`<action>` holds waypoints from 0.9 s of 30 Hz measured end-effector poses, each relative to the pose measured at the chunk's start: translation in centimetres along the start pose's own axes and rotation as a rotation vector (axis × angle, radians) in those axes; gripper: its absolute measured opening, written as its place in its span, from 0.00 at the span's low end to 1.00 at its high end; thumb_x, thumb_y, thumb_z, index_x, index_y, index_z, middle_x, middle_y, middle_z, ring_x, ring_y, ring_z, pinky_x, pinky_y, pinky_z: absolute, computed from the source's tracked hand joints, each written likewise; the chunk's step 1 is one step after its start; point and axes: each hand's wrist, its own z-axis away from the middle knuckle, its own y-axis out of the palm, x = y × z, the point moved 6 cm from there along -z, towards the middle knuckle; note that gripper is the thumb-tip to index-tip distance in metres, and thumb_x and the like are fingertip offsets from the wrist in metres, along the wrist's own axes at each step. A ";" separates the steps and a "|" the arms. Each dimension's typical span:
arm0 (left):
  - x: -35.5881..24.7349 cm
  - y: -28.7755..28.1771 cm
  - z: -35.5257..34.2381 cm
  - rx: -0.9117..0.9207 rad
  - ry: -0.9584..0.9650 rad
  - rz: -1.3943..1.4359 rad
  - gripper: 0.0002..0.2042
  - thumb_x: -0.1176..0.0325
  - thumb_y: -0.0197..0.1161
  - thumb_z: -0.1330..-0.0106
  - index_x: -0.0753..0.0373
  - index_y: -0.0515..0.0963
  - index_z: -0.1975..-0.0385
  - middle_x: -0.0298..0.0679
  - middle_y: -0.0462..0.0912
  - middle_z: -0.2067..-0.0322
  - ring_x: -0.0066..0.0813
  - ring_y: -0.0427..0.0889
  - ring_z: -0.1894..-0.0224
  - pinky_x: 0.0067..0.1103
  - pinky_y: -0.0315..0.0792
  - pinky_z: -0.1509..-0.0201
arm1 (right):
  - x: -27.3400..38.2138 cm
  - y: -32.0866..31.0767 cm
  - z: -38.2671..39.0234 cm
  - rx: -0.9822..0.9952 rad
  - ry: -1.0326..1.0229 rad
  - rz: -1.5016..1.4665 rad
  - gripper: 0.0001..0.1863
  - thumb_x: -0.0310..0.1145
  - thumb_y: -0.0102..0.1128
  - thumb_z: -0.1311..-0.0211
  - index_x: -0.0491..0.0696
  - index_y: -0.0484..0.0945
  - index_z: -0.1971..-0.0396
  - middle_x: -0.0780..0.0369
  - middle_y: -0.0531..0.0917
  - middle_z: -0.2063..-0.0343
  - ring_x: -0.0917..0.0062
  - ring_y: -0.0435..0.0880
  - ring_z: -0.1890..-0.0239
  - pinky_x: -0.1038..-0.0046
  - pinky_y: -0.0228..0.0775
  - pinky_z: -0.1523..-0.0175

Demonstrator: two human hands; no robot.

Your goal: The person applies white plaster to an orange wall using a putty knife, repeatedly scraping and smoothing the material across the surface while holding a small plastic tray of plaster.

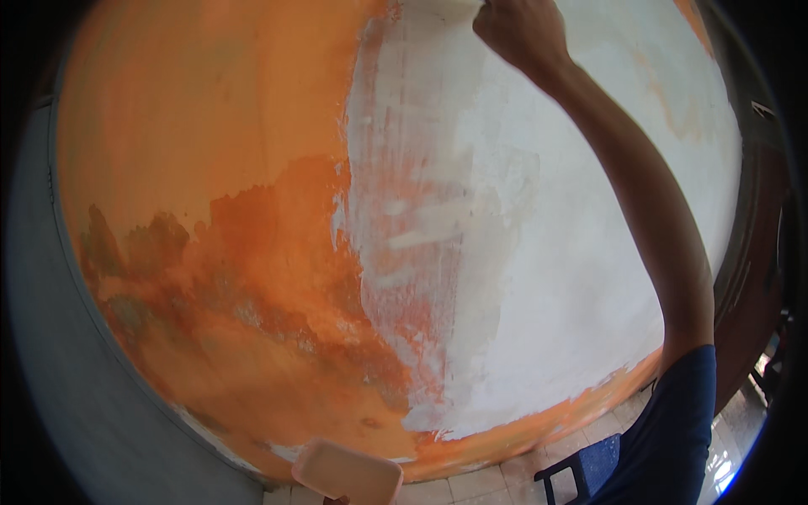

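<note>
My right hand (pixel 520 32) is raised to the top of the view, fist closed against the wall on a pale flat tool whose edge just shows at the upper rim. The wall is orange (pixel 210 126) on the left and covered with white putty (pixel 572 252) on the right, with streaky orange showing through along the boundary. A pink flat tray (pixel 347 473) juts in at the bottom edge; a bit of my left hand seems to be under it, mostly hidden.
A grey wall or column (pixel 59 379) runs down the left side. A blue plastic stool (pixel 589 467) stands on the tiled floor (pixel 480 484) at lower right. A dark door frame (pixel 753 278) edges the right.
</note>
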 end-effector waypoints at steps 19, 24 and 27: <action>-0.7 -0.4 -0.4 -0.008 0.032 0.019 0.19 0.62 0.59 0.42 0.58 0.69 0.51 0.38 0.81 0.65 0.31 0.82 0.67 0.30 0.81 0.73 | 10.5 -4.6 17.5 0.654 -0.029 -0.280 0.15 0.22 0.57 0.60 0.44 0.81 0.67 0.56 0.84 0.70 0.69 0.84 0.69 0.70 0.78 0.66; -0.5 0.9 -0.5 0.000 0.007 -0.010 0.20 0.62 0.60 0.43 0.58 0.68 0.50 0.37 0.81 0.66 0.31 0.82 0.67 0.31 0.81 0.71 | -0.8 -2.0 -0.2 0.017 0.000 0.106 0.14 0.25 0.50 0.55 0.50 0.82 0.68 0.55 0.81 0.81 0.62 0.81 0.79 0.62 0.74 0.71; 0.1 0.2 -0.3 -0.012 0.001 0.011 0.21 0.62 0.60 0.43 0.58 0.68 0.49 0.38 0.80 0.63 0.32 0.82 0.64 0.34 0.81 0.68 | -1.1 1.8 -2.8 0.099 0.074 0.032 0.10 0.25 0.50 0.59 0.46 0.81 0.78 0.50 0.79 0.82 0.58 0.81 0.78 0.60 0.74 0.70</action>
